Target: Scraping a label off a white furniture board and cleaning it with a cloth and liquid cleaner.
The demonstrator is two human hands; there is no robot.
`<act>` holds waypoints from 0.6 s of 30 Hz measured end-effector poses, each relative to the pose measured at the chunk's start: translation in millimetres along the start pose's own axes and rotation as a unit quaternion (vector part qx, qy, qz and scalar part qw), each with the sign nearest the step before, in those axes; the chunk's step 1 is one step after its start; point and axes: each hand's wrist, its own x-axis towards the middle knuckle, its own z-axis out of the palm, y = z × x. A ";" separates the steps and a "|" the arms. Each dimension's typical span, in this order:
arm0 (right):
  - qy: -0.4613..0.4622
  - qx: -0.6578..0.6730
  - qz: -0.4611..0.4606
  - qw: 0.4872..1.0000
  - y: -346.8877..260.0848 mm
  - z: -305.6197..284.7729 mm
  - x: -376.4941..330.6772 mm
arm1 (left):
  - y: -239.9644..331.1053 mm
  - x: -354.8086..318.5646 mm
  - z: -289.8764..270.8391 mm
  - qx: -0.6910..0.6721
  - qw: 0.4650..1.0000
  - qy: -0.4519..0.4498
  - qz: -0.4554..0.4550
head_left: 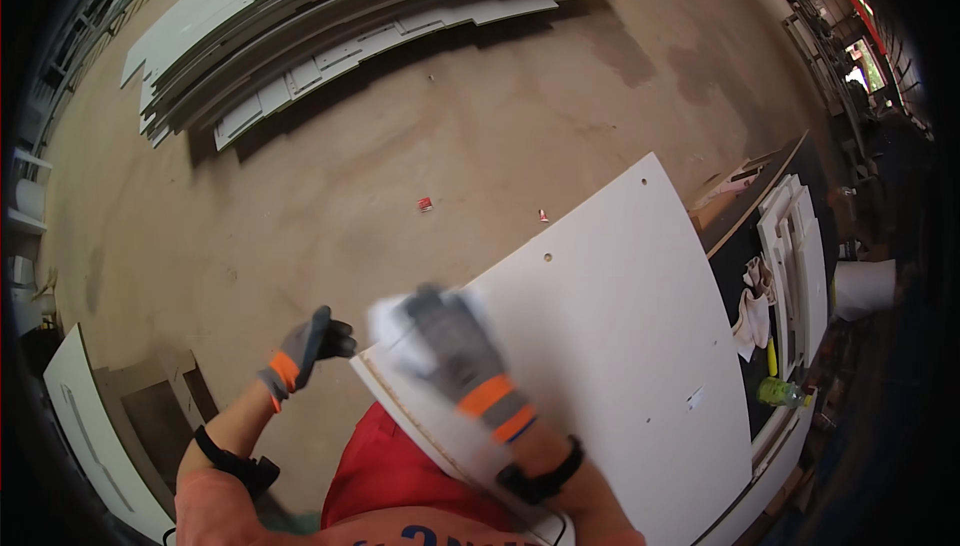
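From where I stand, the large white panel [600,336] lies just in front of the person, slanting away toward the right, with dark round holes dotted across its face and a small pale label [695,398] near its right side. Its near edge shows a rough, brownish strip, close against the person's red garment [400,466]. A white cloth [396,336] is on the panel by its left corner, and the right hand [450,331], in a grey glove with an orange-banded cuff, is over it; both are blurred, so I cannot tell how tightly the fingers close on the cloth. The left hand [315,344], gloved alike, is half open just beside that same corner, fingers loosely bent, with nothing in its grasp that I can see; whether the fingertips touch the edge I cannot tell. To the right, a dark surface [735,244] bears a crumpled rag [752,321], some white strips [795,266] and a greenish bottle [780,393]. Off to the left, another white board [95,446] is near a brown frame [155,401]. Beyond the panel, two small red-and-white scraps [424,205] lie on the brownish floor [330,216], and farther off rises a broad stack of boards [370,26].
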 end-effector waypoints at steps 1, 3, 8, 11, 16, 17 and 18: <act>0.083 -0.060 0.064 0.993 39.4 -15.0 -2.0 | -8.3 -6.7 0.6 -0.024 0.997 -0.070 -0.006; 0.128 -0.098 0.248 0.955 93.6 -73.4 3.9 | -16.4 -31.2 19.7 -0.099 0.981 -0.165 -0.005; 0.116 -0.197 0.184 0.956 50.5 -45.7 1.1 | -15.8 -45.0 45.3 -0.280 0.919 -0.278 0.011; 0.016 -0.124 0.052 0.991 -59.7 15.3 3.9 | -8.3 -57.0 53.2 -0.192 0.953 -0.206 0.110; 0.041 -0.068 0.040 0.996 -33.2 -3.4 12.4 | -29.4 -41.7 32.3 -0.340 0.895 -0.287 0.029; 0.054 -0.111 0.087 0.989 -5.3 -24.9 16.6 | -33.0 -40.4 28.8 -0.333 0.900 -0.281 0.032; 0.067 -0.153 0.135 0.977 11.7 -40.3 18.1 | -34.9 -39.8 28.7 -0.335 0.899 -0.281 0.035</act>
